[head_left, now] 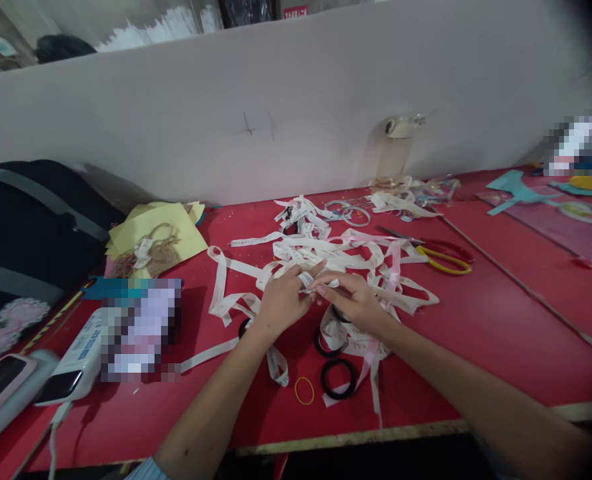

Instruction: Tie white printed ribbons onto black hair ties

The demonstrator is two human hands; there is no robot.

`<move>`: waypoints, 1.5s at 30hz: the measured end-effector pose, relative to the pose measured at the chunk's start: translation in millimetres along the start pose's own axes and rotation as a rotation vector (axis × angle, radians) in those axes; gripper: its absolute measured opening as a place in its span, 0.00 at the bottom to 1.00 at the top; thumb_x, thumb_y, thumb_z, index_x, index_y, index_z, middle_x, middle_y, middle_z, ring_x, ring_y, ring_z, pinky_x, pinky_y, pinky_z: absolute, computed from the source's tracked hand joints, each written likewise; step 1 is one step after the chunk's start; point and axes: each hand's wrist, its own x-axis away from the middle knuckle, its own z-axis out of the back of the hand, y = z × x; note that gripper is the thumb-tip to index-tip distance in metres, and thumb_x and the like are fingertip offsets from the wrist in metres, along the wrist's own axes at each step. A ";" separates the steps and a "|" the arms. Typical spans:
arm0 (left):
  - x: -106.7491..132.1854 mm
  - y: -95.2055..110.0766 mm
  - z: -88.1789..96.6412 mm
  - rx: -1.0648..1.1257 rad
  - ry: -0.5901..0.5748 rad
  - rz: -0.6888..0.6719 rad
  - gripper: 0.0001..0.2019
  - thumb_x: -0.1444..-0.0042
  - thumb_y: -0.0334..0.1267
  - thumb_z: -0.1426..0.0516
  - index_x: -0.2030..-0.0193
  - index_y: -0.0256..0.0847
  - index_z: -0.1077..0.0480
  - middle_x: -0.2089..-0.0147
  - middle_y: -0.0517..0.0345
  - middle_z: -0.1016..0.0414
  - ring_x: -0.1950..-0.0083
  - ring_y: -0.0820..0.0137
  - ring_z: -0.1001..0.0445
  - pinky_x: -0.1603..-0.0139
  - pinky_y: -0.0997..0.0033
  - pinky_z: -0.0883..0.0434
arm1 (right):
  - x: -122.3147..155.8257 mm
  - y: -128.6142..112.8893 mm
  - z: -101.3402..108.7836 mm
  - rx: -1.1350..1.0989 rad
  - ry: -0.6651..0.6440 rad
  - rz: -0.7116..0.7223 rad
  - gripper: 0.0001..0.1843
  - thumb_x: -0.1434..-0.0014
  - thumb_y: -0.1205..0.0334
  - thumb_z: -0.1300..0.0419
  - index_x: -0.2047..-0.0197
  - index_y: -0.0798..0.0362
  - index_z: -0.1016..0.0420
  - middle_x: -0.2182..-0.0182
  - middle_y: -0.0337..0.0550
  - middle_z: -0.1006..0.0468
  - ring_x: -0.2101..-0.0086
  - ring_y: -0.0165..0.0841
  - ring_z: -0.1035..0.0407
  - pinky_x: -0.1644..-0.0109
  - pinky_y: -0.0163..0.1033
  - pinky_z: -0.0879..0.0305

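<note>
My left hand (287,299) and my right hand (352,300) meet over the middle of the red table, both closed on a white printed ribbon (307,280). Part of that ribbon shows between the fingers; the rest is hidden by them. Under and around the hands lies a loose tangle of white ribbons (236,303), with a pink ribbon (395,263) running through it at the right. Near my wrists, a black hair tie (339,379) and a yellow rubber band (305,391) lie toward the front edge. More black hair ties sit partly under the ribbons.
Scissors (443,260) with red and yellow handles lie right of the ribbons. A clear bottle (393,153) stands against the grey partition (176,127). Yellow paper (189,233), a power bank (79,357) and a black bag (41,227) occupy the left. A thin cord (516,283) crosses the right side.
</note>
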 end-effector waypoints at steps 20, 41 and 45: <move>-5.5 8.9 -12.1 0.568 0.149 0.187 0.11 0.49 0.28 0.48 0.67 0.37 0.24 0.68 0.59 0.22 0.64 0.69 0.28 0.60 0.72 0.32 | -2.0 5.5 -5.7 -0.405 0.126 -0.116 0.10 0.40 0.57 0.39 0.59 0.52 0.21 0.67 0.42 0.20 0.65 0.32 0.25 0.55 0.40 0.28; -1.7 -7.6 -14.4 0.337 0.144 0.104 0.11 0.53 0.26 0.47 0.71 0.37 0.23 0.72 0.56 0.21 0.69 0.67 0.26 0.66 0.72 0.33 | -2.5 0.8 -5.8 -0.353 0.071 -0.146 0.09 0.47 0.56 0.33 0.69 0.53 0.21 0.70 0.41 0.21 0.67 0.32 0.27 0.59 0.37 0.29; -2.1 -7.8 -14.8 0.424 0.165 0.019 0.20 0.53 0.21 0.50 0.60 0.42 0.22 0.54 0.56 0.20 0.51 0.65 0.24 0.48 0.67 0.31 | -1.4 1.7 -7.0 -0.322 0.077 -0.150 0.09 0.47 0.58 0.33 0.63 0.52 0.22 0.68 0.41 0.21 0.69 0.31 0.26 0.61 0.37 0.28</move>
